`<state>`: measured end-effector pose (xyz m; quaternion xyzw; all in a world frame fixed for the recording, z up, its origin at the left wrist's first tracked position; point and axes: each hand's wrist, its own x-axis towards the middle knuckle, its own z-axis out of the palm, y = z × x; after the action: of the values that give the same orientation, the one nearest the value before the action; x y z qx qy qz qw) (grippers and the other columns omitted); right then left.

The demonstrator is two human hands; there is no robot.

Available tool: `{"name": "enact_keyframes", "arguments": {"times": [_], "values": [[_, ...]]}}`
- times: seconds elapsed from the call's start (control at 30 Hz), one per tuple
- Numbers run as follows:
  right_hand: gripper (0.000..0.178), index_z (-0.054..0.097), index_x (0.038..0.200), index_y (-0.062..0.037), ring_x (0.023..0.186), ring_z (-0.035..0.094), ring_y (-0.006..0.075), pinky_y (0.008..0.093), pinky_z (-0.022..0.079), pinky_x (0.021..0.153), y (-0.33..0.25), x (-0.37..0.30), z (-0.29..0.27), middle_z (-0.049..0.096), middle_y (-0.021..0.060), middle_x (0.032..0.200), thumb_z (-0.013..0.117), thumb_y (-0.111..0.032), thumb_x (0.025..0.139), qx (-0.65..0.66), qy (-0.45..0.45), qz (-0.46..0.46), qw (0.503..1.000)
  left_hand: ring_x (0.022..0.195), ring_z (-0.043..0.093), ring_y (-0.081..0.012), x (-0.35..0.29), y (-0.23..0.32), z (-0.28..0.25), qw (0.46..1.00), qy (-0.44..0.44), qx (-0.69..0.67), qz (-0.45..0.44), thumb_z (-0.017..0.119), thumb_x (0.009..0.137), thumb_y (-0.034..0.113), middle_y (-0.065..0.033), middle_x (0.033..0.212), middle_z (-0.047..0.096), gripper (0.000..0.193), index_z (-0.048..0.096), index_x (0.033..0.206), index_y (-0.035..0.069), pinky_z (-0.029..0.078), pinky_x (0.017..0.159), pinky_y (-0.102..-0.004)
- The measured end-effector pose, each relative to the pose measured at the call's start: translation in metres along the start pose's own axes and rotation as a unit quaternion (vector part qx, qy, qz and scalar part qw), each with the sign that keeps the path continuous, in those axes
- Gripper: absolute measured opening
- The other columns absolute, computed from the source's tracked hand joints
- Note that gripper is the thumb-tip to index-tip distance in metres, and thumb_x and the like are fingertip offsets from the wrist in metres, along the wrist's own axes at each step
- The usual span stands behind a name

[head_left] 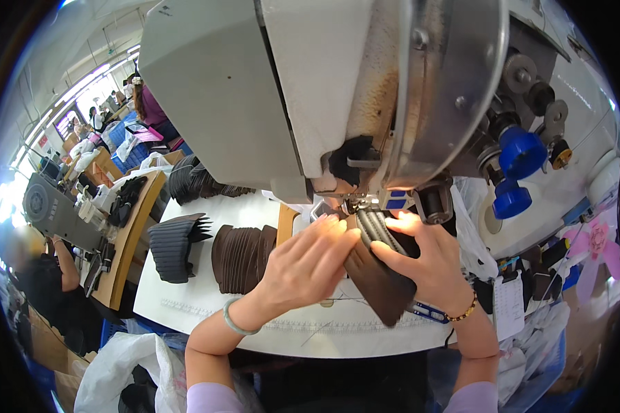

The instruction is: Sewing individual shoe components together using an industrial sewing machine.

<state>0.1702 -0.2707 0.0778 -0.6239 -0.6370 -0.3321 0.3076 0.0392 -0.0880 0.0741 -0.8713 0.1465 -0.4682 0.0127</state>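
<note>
A dark brown strip-like piece (382, 286), leather-like, lies under the needle area of a large grey sewing machine (220, 89). Ribbed, lighter grey bands (379, 230) run along its upper part. My left hand (306, 265) rests on its left edge, fingers straight and close together, tips near the lit needle. On the other side, my right hand (434, 265) has thumb and index finger spread apart over the bands and the brown material. Its remaining fingers are partly hidden. Blue-handled thread snips (428, 312) lie beside the right wrist.
Stacks of brown pieces (242, 258) and black pieces (176, 248) stand left on the white table (255, 339); another dark pile (196, 180) is behind. Blue knobs (520, 153) project at right. White plastic bags (127, 372) flank the table. A co-worker (45, 282) sits far left.
</note>
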Motion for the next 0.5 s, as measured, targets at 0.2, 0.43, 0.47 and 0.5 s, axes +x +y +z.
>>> {"name": "enact_keyframes", "arguments": {"times": [0.2,0.43,0.47,0.5], "values": [[0.031,0.069,0.102,-0.0131,0.104,0.061,0.0255,0.036,0.054,0.088,0.017,-0.016,0.026,0.06,0.0063,0.108,0.074,-0.011,0.071,0.002,0.061,-0.088,0.994,0.081,0.07,-0.0283,-0.005,-0.005,0.013,0.99,0.076,-0.083,-0.088,0.059,0.07,-0.011,-0.0143,0.09,0.069,0.034,0.065,0.103,-0.006,0.058,0.069,-0.0318],[0.026,0.068,0.1,-0.0083,0.101,0.063,0.0258,0.0355,0.054,0.087,0.018,-0.017,0.027,0.063,0.0077,0.107,0.067,-0.01,0.074,0.022,0.079,-0.097,0.992,0.096,0.067,-0.0284,-0.002,0.008,-0.001,0.998,-0.018,0.03,0.06,0.063,0.07,0.0,-0.015,0.099,0.066,0.034,0.067,0.103,-0.008,0.058,0.082,-0.0332],[0.025,0.068,0.099,-0.0081,0.101,0.064,0.0261,0.0354,0.055,0.086,0.018,-0.017,0.027,0.063,0.0078,0.106,0.066,-0.011,0.074,0.026,0.082,-0.096,0.992,0.095,0.067,-0.0285,-0.001,0.009,-0.003,0.996,-0.036,0.043,0.075,0.062,0.068,0.002,-0.0156,0.098,0.065,0.036,0.067,0.102,-0.009,0.058,0.083,-0.0337],[0.025,0.068,0.099,-0.0079,0.101,0.064,0.0263,0.0352,0.055,0.086,0.018,-0.017,0.026,0.064,0.0079,0.104,0.066,-0.011,0.074,0.029,0.084,-0.095,0.992,0.095,0.067,-0.0285,0.0,0.009,-0.004,0.996,-0.035,0.043,0.075,0.062,0.068,0.002,-0.0156,0.098,0.065,0.036,0.067,0.102,-0.009,0.058,0.083,-0.0337]]}}
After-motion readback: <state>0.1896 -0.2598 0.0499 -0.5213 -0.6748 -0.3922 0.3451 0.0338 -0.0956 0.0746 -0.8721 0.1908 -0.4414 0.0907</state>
